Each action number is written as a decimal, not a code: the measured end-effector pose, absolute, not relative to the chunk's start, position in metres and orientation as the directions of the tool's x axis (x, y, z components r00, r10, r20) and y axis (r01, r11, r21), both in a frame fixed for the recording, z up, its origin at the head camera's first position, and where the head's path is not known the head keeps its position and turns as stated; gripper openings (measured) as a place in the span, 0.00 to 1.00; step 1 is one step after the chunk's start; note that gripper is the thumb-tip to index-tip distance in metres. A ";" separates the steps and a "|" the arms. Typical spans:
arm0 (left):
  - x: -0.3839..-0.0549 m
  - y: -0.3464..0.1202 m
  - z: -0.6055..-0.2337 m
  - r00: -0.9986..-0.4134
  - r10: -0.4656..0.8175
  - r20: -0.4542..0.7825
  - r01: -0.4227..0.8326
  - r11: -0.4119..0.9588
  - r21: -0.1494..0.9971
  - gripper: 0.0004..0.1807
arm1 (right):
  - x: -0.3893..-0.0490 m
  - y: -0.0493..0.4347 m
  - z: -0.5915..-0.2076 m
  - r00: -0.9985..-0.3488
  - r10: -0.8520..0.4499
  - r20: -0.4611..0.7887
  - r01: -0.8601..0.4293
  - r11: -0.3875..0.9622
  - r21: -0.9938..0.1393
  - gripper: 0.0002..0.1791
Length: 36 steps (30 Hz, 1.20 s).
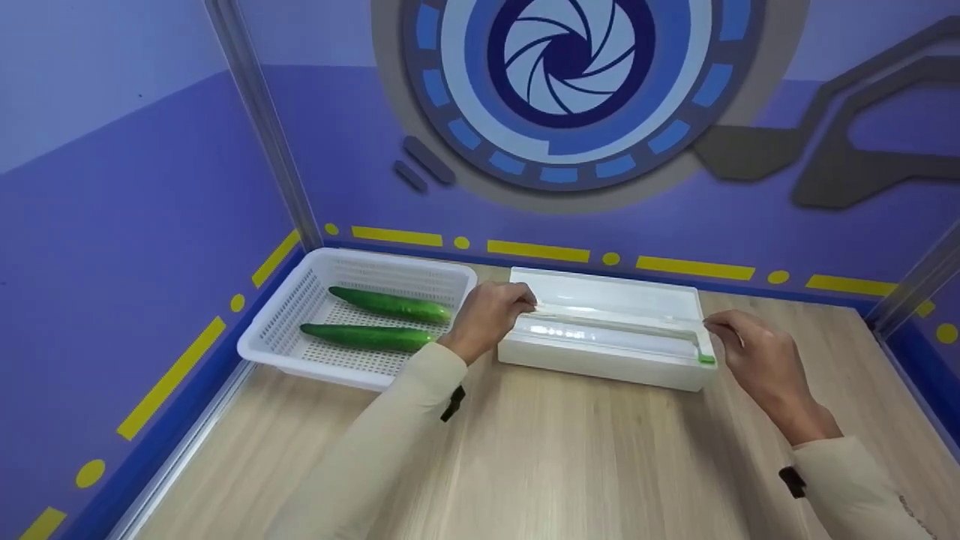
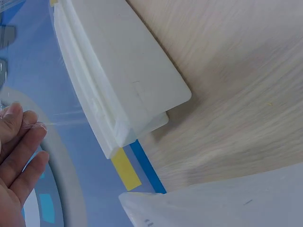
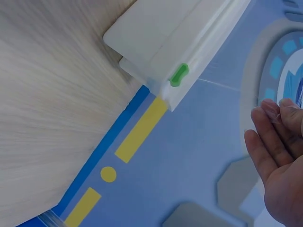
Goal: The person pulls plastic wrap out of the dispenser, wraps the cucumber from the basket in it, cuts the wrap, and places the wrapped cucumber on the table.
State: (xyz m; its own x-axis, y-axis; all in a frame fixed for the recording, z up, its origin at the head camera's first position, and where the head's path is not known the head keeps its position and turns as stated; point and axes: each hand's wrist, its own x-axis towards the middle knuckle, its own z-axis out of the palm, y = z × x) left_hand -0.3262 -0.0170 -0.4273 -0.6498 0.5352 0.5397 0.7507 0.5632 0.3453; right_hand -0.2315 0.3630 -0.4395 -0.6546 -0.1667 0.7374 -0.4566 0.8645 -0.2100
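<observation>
A white plastic wrap dispenser box (image 1: 600, 365) stands on the table with its lid (image 1: 600, 289) raised; a roll of clear plastic wrap (image 1: 607, 336) lies inside. Above its left end, my left hand (image 1: 489, 315) pinches a corner of the transparent film between thumb and fingertips. Just beyond the right end, my right hand (image 1: 765, 364) pinches the film's other corner. Both wrist views show film creased at the fingertips and drawn from the box. A green slider (image 3: 179, 75) sits at the box's right end. The film's full outline is hard to see.
A white perforated basket (image 1: 259, 345) stands left of the box, close to my left forearm. Two green cucumbers (image 1: 390, 304) lie in it. Printed blue wall panels (image 1: 315, 157) rise behind and beside the wooden table (image 1: 555, 457).
</observation>
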 end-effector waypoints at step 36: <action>-0.311 -0.034 -0.374 -0.496 0.559 0.665 0.856 0.445 0.265 0.03 | -0.204 0.366 -0.382 -0.661 -0.165 0.732 -0.463 0.857 -0.224 0.11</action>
